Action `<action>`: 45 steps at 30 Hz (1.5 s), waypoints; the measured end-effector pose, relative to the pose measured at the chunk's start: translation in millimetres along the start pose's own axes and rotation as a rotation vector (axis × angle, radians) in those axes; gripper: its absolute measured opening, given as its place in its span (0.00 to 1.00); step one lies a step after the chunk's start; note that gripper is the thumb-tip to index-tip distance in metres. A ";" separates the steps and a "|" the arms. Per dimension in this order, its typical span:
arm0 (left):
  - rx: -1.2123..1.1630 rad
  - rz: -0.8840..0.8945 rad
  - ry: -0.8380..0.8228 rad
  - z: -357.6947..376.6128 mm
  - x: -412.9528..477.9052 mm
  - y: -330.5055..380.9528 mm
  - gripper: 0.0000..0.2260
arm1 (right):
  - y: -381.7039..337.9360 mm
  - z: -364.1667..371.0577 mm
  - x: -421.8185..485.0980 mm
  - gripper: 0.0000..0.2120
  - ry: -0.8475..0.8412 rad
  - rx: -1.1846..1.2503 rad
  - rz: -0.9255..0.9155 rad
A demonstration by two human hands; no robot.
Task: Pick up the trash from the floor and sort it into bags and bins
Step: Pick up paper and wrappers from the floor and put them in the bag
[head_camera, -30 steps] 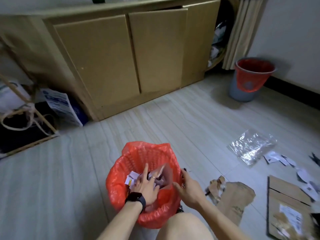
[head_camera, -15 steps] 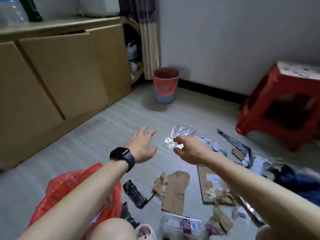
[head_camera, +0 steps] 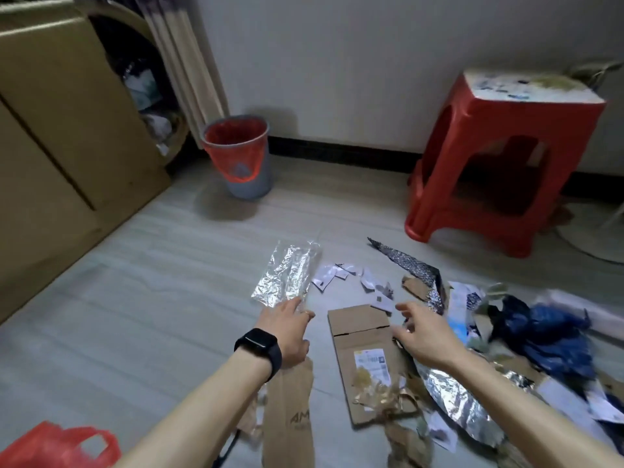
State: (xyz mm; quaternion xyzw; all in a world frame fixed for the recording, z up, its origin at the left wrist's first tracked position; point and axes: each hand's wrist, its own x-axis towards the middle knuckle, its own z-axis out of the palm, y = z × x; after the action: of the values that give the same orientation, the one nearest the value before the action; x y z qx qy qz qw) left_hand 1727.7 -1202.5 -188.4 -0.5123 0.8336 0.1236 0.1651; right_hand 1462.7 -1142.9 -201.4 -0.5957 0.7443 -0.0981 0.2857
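Trash lies scattered on the floor ahead. A crinkled clear plastic wrapper (head_camera: 287,276) lies flat, and my left hand (head_camera: 287,327), with a black watch on its wrist, reaches its fingertips onto the wrapper's near edge, fingers apart. A flat cardboard piece with a label (head_camera: 366,352) lies between my hands. My right hand (head_camera: 423,336) hovers open over its right edge, near small white paper scraps (head_camera: 341,273). A red bag (head_camera: 57,445) shows at the bottom left. A grey bin with a red liner (head_camera: 241,157) stands by the far wall.
A red plastic stool (head_camera: 499,163) stands at the right by the wall. Wooden cabinets (head_camera: 60,130) line the left. A dark blue bag (head_camera: 547,336), silver foil (head_camera: 452,400), a patterned black strip (head_camera: 408,265) and torn brown cardboard (head_camera: 287,413) litter the floor on the right and front.
Both hands left the red bag and swung right toward the floor trash. They have dropped lower, the left onto the plastic wrapper's edge, the right over the cardboard.
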 end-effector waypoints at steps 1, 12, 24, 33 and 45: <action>0.001 0.001 -0.016 8.4 17.7 -1.5 0.27 | 6.0 11.6 14.4 0.24 -0.018 -0.009 -0.001; -0.164 0.024 -0.026 98.2 251.0 -22.5 0.28 | 70.1 92.7 231.3 0.33 -0.063 -0.208 0.062; -0.198 -0.098 0.057 127.3 347.4 2.9 0.20 | 79.5 146.2 283.9 0.16 0.017 -0.485 0.160; 0.039 0.193 0.177 146.5 305.7 -9.1 0.19 | 101.2 132.5 276.0 0.10 0.195 -0.355 0.066; -0.586 -0.037 0.352 151.1 194.2 -41.8 0.09 | 61.4 129.7 289.1 0.26 0.059 -0.025 0.182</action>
State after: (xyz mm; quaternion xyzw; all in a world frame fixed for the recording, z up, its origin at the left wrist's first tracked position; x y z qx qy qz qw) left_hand 1705.9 -1322.3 -406.2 -0.5663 0.7691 0.2647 -0.1334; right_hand 1445.3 -1373.6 -426.4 -0.5261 0.8045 -0.0797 0.2640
